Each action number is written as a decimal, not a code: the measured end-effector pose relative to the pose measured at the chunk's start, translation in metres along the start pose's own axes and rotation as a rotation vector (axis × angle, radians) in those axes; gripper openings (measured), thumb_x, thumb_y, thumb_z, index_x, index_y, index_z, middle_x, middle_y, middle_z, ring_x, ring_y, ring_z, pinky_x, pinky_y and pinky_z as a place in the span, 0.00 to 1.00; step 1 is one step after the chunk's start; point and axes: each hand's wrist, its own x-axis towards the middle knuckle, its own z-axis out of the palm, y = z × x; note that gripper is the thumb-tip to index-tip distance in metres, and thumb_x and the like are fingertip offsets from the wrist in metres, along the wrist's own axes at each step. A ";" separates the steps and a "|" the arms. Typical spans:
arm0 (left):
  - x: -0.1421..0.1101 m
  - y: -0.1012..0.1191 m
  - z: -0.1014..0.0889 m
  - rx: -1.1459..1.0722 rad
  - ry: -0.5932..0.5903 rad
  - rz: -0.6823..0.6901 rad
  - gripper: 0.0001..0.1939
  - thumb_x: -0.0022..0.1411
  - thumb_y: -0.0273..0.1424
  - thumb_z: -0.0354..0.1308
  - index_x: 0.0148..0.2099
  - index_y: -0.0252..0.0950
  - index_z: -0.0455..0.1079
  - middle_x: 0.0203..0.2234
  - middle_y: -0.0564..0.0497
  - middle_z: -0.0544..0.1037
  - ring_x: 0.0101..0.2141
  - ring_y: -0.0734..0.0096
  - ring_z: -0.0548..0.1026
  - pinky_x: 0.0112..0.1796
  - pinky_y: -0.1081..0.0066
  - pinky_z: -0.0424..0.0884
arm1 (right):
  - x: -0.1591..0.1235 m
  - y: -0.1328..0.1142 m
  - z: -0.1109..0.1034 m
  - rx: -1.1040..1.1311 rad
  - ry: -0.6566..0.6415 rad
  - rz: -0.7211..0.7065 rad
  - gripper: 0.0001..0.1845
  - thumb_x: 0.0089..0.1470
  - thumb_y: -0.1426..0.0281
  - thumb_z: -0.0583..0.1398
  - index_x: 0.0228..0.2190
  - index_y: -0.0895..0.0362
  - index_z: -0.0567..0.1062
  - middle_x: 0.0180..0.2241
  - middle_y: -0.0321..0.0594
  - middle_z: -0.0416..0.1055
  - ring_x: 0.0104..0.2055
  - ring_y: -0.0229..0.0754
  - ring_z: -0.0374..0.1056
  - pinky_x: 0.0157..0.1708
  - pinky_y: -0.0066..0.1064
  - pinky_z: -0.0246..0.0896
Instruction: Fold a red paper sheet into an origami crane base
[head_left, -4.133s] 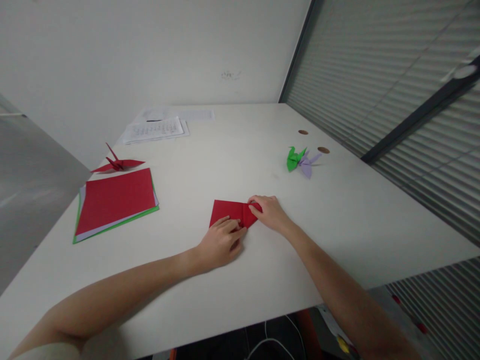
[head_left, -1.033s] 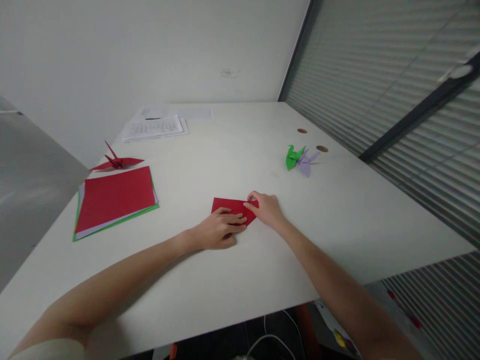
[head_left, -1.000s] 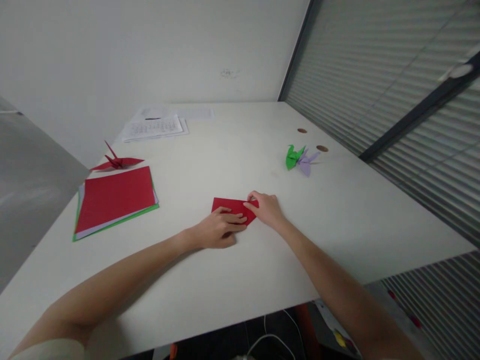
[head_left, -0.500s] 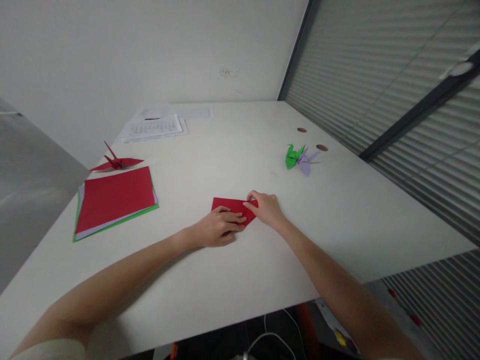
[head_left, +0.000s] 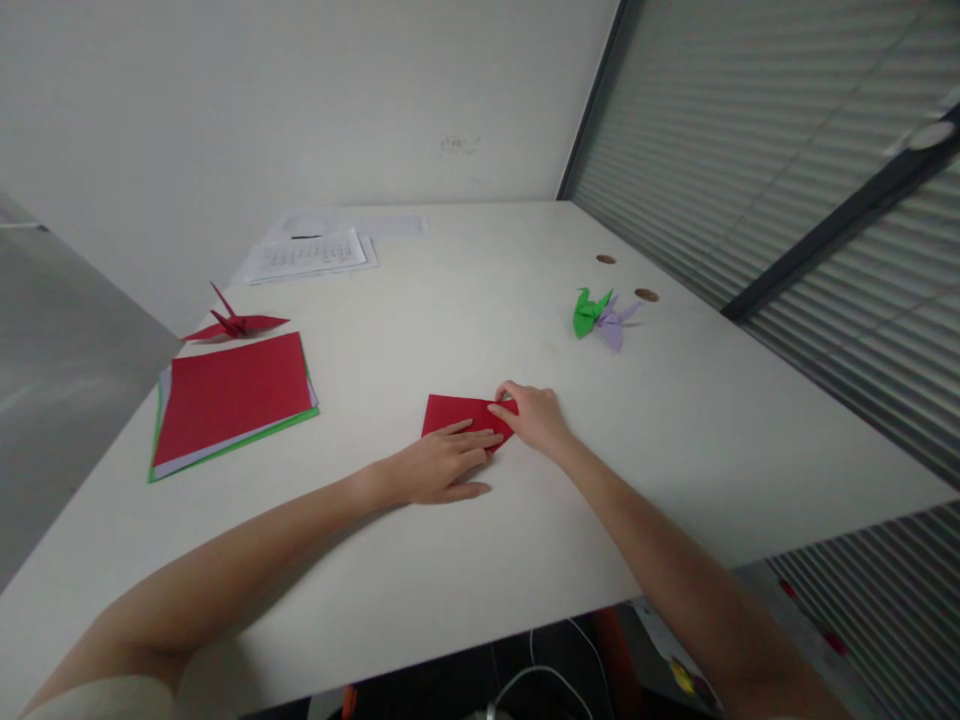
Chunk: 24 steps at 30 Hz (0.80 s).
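A folded piece of red origami paper lies on the white table in front of me, partly covered by my hands. My left hand rests flat across its lower part, fingers stretched to the right and thumb on the table. At the paper's right corner, my right hand pinches the edge between thumb and curled fingers. What lies beneath my left fingers is hidden.
Red, lilac and green sheets lie stacked at the left, with a red paper crane behind them. Right of centre stand a green crane and a lilac crane. Printed papers lie at the back left.
My left hand has slid slightly down the red paper, its fingers straighter and its thumb spread away. My right hand keeps its pinch at the corner.
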 end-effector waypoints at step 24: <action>0.001 -0.001 0.003 -0.047 -0.005 -0.055 0.21 0.67 0.42 0.52 0.56 0.34 0.64 0.64 0.39 0.60 0.65 0.59 0.57 0.63 0.53 0.53 | -0.002 -0.002 -0.002 -0.063 0.000 -0.026 0.09 0.60 0.60 0.58 0.39 0.52 0.71 0.35 0.39 0.77 0.38 0.45 0.71 0.40 0.36 0.49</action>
